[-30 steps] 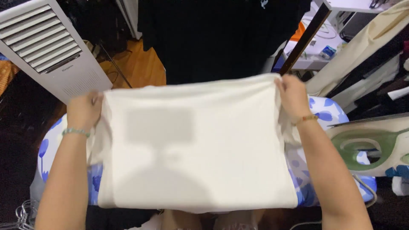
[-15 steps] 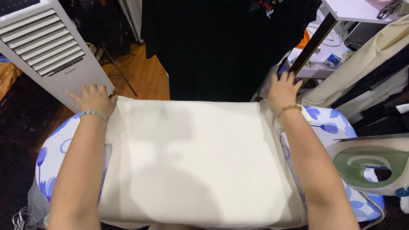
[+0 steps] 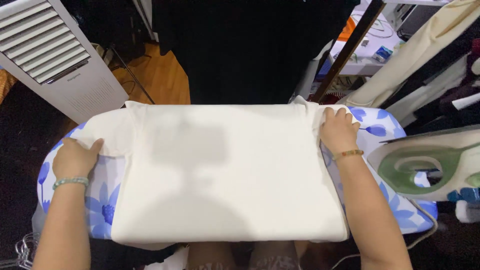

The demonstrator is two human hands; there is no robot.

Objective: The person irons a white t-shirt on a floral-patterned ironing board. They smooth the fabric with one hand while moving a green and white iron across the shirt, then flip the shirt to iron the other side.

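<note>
While cream garment [image 3: 225, 175] lies flat, fingers [image 3: 336, 116] press its corners

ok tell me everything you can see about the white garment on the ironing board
The white garment is plain, cream-white cloth, seemingly soft cotton, folded into a broad rectangle and lying flat across the blue-flowered ironing board. Short sleeves stick out at both upper corners. The left hand presses one sleeve, the right hand the other. A shadow crosses it.
</note>
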